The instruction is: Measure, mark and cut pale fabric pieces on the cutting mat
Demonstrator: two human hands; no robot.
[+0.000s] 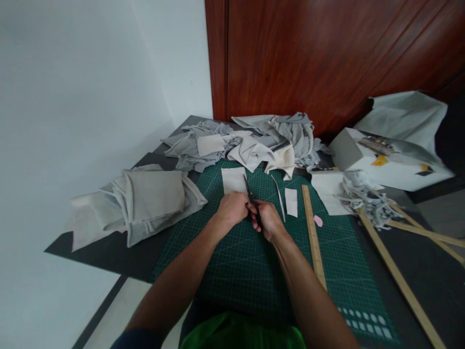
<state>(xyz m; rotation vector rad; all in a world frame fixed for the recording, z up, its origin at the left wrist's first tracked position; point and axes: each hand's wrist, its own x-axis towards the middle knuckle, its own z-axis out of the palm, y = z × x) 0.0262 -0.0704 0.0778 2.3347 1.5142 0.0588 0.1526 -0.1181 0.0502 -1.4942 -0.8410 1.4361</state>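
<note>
Dark scissors [253, 198] are in my right hand [267, 219], its fingers wrapped round the handles. The blades point away from me and lie at the right edge of a pale fabric piece [232, 179]. My left hand [233, 207] is closed on the near edge of that piece, right beside the scissors. Both hands are over the green cutting mat [232, 266]. Right of them lie a thin fabric strip [279, 198] and a small white rectangle [291, 202].
Folded grey fabric [156, 194] is stacked at the left. Crumpled cloth [207, 138] lies along the back. A wooden ruler [313, 232], a pink piece [318, 221], fabric scraps [370, 203], long wooden strips [399, 276] and a white box [392, 169] are on the right.
</note>
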